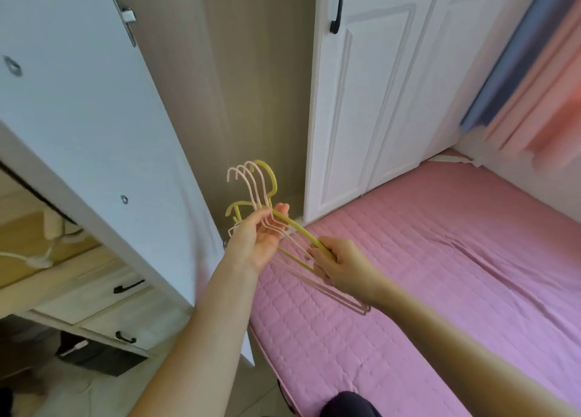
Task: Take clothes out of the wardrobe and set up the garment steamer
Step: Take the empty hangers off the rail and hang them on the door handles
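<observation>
Pink and yellow hangers [267,225] held bunched: left hand [262,239] gripping their necks, right hand [344,267] curled round their shoulders, above bed [440,259].

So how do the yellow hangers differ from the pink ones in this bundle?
The yellow hangers are made of thicker rod; the pink hangers are thin wire. At least three pink hooks show, fanned out, against two yellow hooks, one high, one lower. The right hand grips a yellow shoulder bar; the left hand holds the pink necks. Both kinds are bare, with no clothes on them, and held together above the pink bed.
</observation>
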Demonstrator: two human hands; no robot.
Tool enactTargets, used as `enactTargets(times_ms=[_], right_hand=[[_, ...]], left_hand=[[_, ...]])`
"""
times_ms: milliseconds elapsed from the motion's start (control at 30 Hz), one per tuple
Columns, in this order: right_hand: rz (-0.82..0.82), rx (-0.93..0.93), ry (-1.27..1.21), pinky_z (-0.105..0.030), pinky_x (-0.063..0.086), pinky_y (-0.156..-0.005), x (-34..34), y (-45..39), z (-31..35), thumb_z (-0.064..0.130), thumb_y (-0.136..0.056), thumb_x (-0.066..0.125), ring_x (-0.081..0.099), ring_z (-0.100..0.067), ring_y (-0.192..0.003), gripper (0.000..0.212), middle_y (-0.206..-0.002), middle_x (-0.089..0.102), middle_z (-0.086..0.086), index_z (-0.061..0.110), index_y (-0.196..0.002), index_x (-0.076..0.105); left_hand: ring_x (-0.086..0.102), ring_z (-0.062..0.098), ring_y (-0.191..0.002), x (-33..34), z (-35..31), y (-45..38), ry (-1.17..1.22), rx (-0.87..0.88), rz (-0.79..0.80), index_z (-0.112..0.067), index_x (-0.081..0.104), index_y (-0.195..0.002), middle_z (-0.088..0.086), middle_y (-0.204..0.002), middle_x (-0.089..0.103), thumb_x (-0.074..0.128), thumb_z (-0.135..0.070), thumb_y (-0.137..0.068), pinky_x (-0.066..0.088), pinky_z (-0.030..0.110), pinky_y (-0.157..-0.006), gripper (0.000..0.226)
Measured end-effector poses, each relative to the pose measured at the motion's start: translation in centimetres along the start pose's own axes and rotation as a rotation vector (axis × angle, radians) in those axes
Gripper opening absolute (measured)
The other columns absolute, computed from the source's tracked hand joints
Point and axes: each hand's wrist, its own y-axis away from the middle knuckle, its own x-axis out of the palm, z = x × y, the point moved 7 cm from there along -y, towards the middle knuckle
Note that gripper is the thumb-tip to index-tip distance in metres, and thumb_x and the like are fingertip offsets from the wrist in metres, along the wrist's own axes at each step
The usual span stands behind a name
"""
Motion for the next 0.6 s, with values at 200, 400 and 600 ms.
enactTargets(times_ms=[200,400,600], right_hand=[[0.012,0.12,-0.083,-0.023,0.044,-0.049,0.3,5.7,-2.3,0.021,-0.1,0.042,0.049,-0.014,-0.057,0.03,-0.062,0.051,0.002,0.001,-0.086,0.058],[0.127,0.243,-0.107,-0.02,0.045,-0.054,-0.7,10.3,-4.6,0.011,-0.095,0.049,0.058,-0.016,-0.058,0.019,-0.072,0.067,-0.006,0.0,-0.1,0.063],[0.302,0.313,-0.14,-0.031,0.056,-0.08,-0.1,12.8,-4.6,0.024,-0.096,0.052,0.071,-0.021,-0.089,0.026,-0.097,0.074,-0.006,0.002,-0.106,0.062]], left_hand=[[0.054,0.036,-0.121,-0.7,4.1,2.9,0.012,-0.186,-0.011,0.004,0.053,-0.103,0.025,-0.117,0.054,0.044,0.009,-0.091,0.044,0.042,-0.103,0.015],[0.059,0.033,-0.099,-0.8,8.0,6.2,-0.123,-0.253,-0.013,0.001,0.055,-0.09,0.018,-0.098,0.057,0.042,0.014,-0.09,0.041,0.041,-0.106,0.019],[0.059,0.029,-0.097,-1.7,10.7,9.3,-0.184,-0.282,-0.018,0.003,0.057,-0.091,0.017,-0.093,0.057,0.045,0.014,-0.089,0.039,0.04,-0.108,0.015]])
